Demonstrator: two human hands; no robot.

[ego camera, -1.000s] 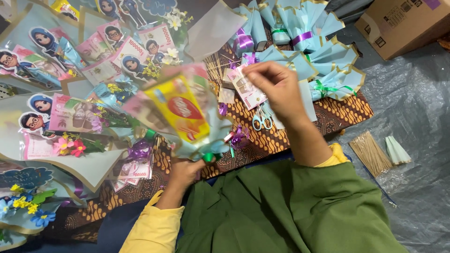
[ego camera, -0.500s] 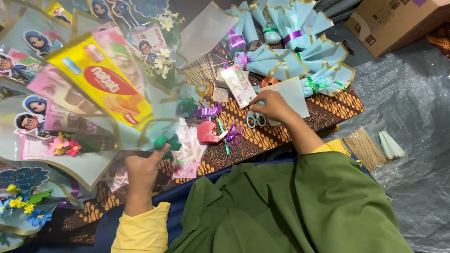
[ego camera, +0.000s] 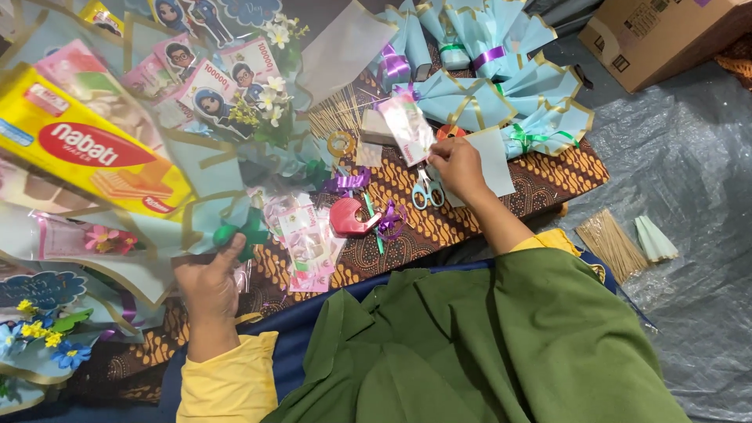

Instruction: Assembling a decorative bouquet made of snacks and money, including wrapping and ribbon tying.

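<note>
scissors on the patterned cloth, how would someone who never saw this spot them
Start at the brown patterned cloth in the middle. Find the right hand resting on it; the scissors lie just below its fingers. Their pale blue loop handles set them apart from the red tape dispenser to their left.

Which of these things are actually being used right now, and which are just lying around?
In use:
- left hand gripping the snack bouquet
- right hand holding a wrapped banknote

Lying about:
- scissors
- pink tape dispenser
- cardboard box
- bundle of sticks
</note>
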